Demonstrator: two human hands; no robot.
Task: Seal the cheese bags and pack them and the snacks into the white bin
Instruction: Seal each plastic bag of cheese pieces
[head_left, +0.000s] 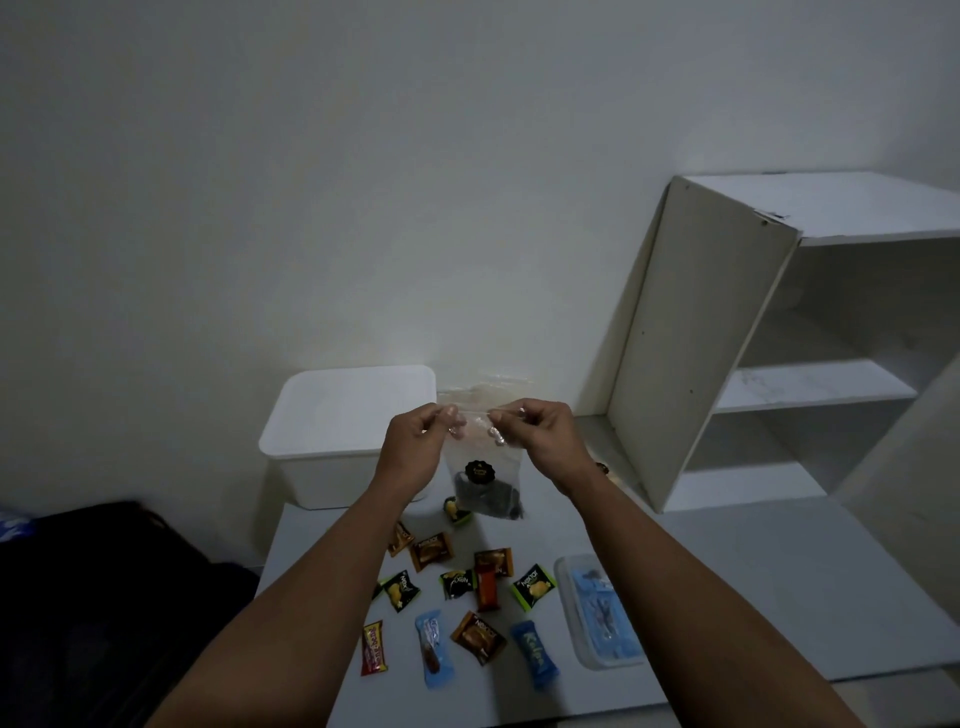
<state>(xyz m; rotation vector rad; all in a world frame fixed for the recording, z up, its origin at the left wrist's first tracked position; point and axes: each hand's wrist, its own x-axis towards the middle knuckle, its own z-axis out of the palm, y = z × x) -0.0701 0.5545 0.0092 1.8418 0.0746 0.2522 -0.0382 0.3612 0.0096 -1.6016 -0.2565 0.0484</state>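
Clear cheese bag (480, 467) — upright, held aloft

Head camera, wide-angle, looking forward and down

It faces a bare wall (363, 182) from above the tabletop (727, 571), close over both outstretched forearms, with a shelf unit (701, 338) at the right edge.

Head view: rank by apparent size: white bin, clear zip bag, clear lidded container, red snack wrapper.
1. white plastic bin
2-3. clear zip bag and clear lidded container look alike; unranked
4. red snack wrapper
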